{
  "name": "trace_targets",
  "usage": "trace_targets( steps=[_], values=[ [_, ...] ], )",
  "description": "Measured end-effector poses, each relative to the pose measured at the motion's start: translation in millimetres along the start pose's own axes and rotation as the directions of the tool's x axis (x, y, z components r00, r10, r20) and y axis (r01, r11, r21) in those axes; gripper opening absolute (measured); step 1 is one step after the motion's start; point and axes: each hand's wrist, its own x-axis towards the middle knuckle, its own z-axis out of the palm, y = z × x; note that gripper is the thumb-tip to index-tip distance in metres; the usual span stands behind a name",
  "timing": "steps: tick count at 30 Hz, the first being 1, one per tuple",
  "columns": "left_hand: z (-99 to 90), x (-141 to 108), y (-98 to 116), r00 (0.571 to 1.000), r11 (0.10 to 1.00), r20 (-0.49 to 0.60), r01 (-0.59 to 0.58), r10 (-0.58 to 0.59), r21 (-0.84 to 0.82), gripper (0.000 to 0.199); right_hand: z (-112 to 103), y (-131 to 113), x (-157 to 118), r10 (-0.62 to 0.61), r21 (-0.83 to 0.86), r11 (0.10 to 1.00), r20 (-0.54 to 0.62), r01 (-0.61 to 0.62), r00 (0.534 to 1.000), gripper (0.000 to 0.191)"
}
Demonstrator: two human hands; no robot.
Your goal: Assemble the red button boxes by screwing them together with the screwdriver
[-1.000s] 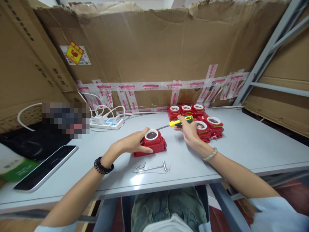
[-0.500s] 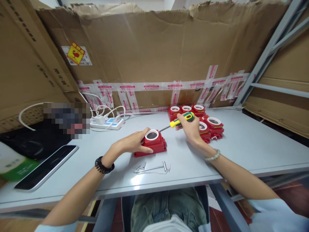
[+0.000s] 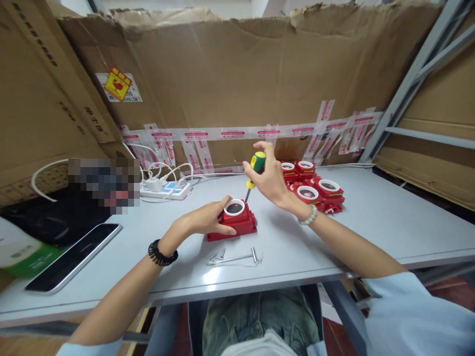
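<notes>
My left hand (image 3: 210, 217) grips the left side of a red box-shaped housing (image 3: 243, 227) with a white ring around a dark round window on top. In my right hand (image 3: 269, 178) is a screwdriver (image 3: 258, 162) with a green and yellow handle. One finger is raised off the handle, while the thumb lies against it. The steeply tilted shaft meets the housing just right of the ring; what the tip touches is too small to see. Closer to me on the table lie a T-shaped metal rod (image 3: 237, 258) and a few small screws (image 3: 221, 254).
Several similar red housings (image 3: 330, 198) stand at the back right. A white power strip (image 3: 178, 190) with plugs and cables is at the back left. A tablet-like device (image 3: 74, 257) lies on the left. Cardboard (image 3: 230, 74) walls the far side, and a metal frame (image 3: 419, 74) rises at right.
My right hand has moved left and up, swinging the screwdriver from nearly flat to steep. Its tip stays by the ring. My left hand and the housing have hardly moved.
</notes>
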Motion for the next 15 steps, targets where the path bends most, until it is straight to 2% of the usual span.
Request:
trace_targets(
  steps=[4,7,10,13,15],
  values=[
    [-0.2,-0.5,1.2,1.000,1.000,-0.004,0.004,-0.004,0.006,0.062,13.5,-11.5,8.0,-0.078,-0.233,0.967,0.118,0.103,0.990,0.042],
    [-0.2,-1.0,1.8,1.000,1.000,-0.009,0.005,-0.005,0.016,0.062,15.7,-16.8,11.5,-0.093,-0.334,0.932,0.149,0.139,0.984,0.039],
    [-0.9,-1.6,2.8,1.000,1.000,-0.016,-0.002,0.002,0.007,0.061,12.0,-19.4,15.1,-0.121,-0.273,0.946,0.201,0.174,0.972,0.031],
    [-2.3,-2.3,4.4,1.000,1.000,-0.014,-0.002,0.002,-0.005,0.060,8.5,-18.5,18.7,-0.124,-0.115,0.980,0.288,0.162,0.950,0.030],
    [-3.0,-2.5,5.3,1.000,1.000,-0.009,0.000,0.000,-0.003,0.059,8.6,-17.0,19.6,-0.143,-0.074,0.982,0.305,0.173,0.941,0.030]
  ],
)
